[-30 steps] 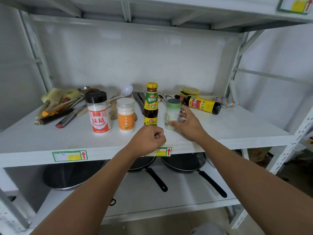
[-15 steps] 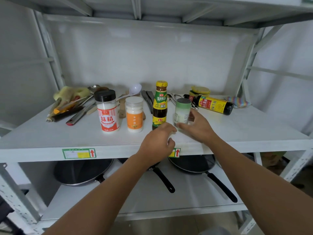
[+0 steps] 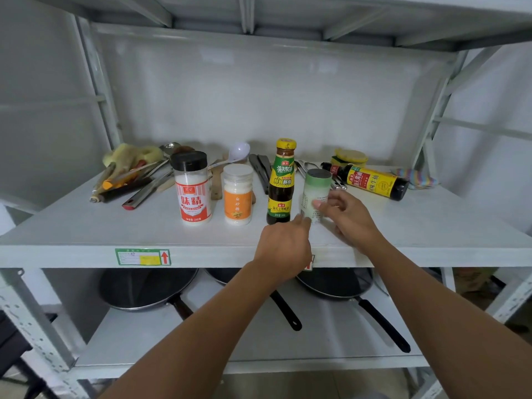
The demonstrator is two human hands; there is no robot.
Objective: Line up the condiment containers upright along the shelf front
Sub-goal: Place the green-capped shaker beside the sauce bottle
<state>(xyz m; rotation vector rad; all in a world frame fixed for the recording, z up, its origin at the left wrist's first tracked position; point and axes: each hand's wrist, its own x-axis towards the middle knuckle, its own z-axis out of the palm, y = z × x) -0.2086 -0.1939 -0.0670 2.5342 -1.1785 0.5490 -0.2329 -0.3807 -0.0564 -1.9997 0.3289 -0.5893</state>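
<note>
Four containers stand upright in a row near the front of the white shelf (image 3: pixel 86 230): a black-capped shaker with a red label (image 3: pixel 193 197), a small jar with an orange label (image 3: pixel 237 197), a tall dark sauce bottle with a yellow cap (image 3: pixel 281 185) and a green-lidded jar (image 3: pixel 316 185). My right hand (image 3: pixel 349 217) holds the green-lidded jar, thumb on its front. My left hand (image 3: pixel 285 244) reaches in from below, fingertips at that jar's base. A dark soy sauce bottle with a yellow label (image 3: pixel 374 182) lies on its side at the back right.
Knives, spatulas and other utensils (image 3: pixel 138 180) lie piled at the back left, with a white ladle (image 3: pixel 239 152) behind the jars. A yellow sponge (image 3: pixel 349 156) and a striped cloth (image 3: pixel 417 178) sit at the back right. Black pans (image 3: pixel 144 289) rest on the lower shelf.
My left hand opened from a fist and moved right, up to the green-lidded jar's base. My right hand stays on that jar. The camera moved closer.
</note>
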